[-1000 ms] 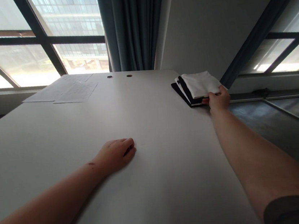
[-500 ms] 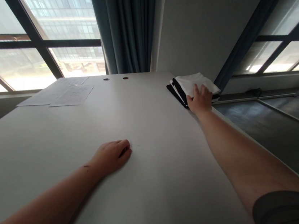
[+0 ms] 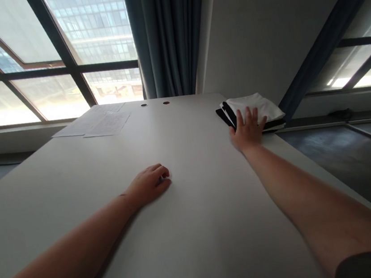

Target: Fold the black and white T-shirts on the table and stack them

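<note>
My right hand [image 3: 248, 130] lies flat with fingers spread on the near edge of a stack of folded white and black cloths [image 3: 262, 107] at the table's far right corner. My left hand [image 3: 151, 183] rests on the white table [image 3: 196, 228] near its middle, fingers loosely curled under, with nothing visible in it.
Sheets of paper [image 3: 97, 122] lie at the far left of the table. Two small round holes [image 3: 154, 103] sit at its far edge, before a dark curtain [image 3: 166, 37]. Windows run along the back left and right. Dark floor lies past the table's right edge.
My right hand moved from gripping the stack's right edge to lying flat with fingers spread on its near side. The left hand stayed in place.
</note>
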A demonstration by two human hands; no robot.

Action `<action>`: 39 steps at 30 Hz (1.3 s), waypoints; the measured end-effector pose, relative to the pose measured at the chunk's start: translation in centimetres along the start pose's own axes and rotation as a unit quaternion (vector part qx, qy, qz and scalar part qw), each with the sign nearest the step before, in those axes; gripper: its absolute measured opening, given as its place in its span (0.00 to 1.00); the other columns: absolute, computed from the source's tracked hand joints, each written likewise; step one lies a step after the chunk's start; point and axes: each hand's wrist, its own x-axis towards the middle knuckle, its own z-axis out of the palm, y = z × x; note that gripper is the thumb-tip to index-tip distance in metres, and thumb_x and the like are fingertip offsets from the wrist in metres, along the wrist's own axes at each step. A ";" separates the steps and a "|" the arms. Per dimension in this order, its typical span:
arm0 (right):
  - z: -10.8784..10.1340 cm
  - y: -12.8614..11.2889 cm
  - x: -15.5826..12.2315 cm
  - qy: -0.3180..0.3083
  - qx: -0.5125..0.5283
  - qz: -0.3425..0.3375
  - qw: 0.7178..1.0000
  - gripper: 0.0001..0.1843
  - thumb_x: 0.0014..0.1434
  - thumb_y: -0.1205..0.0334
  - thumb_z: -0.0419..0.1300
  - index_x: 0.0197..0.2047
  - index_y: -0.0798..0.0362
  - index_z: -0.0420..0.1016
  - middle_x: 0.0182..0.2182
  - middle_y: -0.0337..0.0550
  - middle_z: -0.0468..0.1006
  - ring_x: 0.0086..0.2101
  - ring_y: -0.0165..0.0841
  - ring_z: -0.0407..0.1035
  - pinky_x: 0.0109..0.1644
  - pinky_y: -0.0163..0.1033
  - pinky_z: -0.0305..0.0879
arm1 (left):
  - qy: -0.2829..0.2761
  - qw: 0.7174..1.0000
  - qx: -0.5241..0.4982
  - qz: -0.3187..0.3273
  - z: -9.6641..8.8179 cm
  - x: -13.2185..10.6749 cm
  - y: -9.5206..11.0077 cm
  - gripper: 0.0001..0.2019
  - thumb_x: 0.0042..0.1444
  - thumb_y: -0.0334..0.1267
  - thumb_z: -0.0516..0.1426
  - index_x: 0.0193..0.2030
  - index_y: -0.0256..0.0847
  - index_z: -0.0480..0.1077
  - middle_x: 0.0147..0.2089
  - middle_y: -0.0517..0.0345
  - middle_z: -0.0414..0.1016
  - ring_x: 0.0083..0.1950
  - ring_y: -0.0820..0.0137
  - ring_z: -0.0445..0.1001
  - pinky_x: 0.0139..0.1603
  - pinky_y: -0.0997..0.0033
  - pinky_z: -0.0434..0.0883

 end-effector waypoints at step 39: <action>2.8 -14.9 0.9 -0.365 0.092 0.032 0.926 0.37 0.73 0.44 0.43 0.80 0.43 0.50 0.79 0.52 0.43 0.76 0.50 0.38 0.76 0.62 0.33 | 0.001 0.899 0.115 -0.423 3.7 16.7 -11.0 0.39 0.69 0.56 0.38 0.82 0.37 0.46 0.84 0.50 0.37 0.83 0.53 0.39 0.80 0.43 0.43</action>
